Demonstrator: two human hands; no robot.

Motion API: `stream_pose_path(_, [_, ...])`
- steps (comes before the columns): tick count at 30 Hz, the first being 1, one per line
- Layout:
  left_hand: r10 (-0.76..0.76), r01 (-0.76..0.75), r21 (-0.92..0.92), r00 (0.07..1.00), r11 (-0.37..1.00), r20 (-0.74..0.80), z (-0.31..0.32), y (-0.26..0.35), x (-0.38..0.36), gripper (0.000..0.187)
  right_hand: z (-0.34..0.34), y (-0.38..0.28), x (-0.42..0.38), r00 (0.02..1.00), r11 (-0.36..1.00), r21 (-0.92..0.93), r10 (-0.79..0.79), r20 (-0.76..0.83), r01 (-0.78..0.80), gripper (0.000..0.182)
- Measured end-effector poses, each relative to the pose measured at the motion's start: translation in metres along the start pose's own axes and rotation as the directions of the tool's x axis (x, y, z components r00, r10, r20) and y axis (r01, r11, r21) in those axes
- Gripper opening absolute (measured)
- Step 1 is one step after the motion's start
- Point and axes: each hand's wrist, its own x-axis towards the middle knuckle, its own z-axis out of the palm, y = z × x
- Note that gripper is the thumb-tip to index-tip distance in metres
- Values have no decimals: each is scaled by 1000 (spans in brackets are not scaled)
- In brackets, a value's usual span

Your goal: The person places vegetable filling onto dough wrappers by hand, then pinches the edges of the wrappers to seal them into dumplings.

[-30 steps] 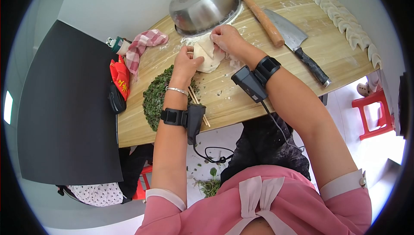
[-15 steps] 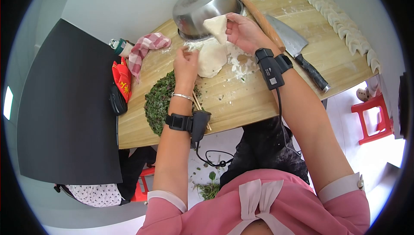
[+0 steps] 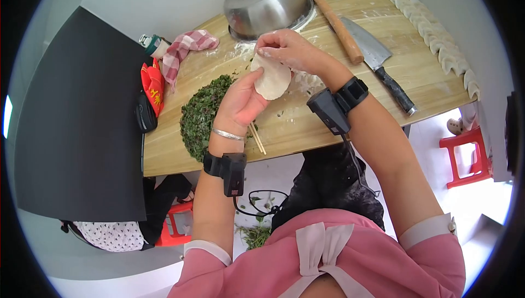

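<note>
Thin, round, matte off-white dough wrapper (image 3: 273,80) held up over the pale wood-grain desk (image 3: 306,123). Left hand (image 3: 242,99), half-curled, grips its left side; right hand (image 3: 291,51) pinches the top edge.

Thin, pale dough round (image 3: 274,80), flat, tilted, between left grip (image 3: 240,100) and right grip (image 3: 291,50)

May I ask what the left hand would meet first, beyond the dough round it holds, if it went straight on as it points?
Most likely the right hand, at the upper edge of the dough round; the metal basin lies farther along, though depth is hard to judge.
</note>
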Motion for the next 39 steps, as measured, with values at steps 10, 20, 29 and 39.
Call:
stream_pose_path(10, [244, -255, -103, 964, 962, -110, -17, 15, -39, 36, -2, 2, 1, 996, 998, -19, -60, -68, 58, 12])
stream_pose_path(20, [570, -714, -85, 619, 695, -541, -39, 61, -113, 34, 81, -6, 2, 942, 792, -562, -47, 332, 238, 20])
stream_pose_path(29, [502, -650, -326, 748, 687, -433, -52, 43, -145, 38, 124, -2, 18, 947, 443, -846, -19, 321, 296, 28])
stream_pose_path(39, [508, -620, -396, 784, 678, -357, -52, 29, -147, 41, 116, 0, 32, 943, 592, -743, -94, 320, 311, 23])
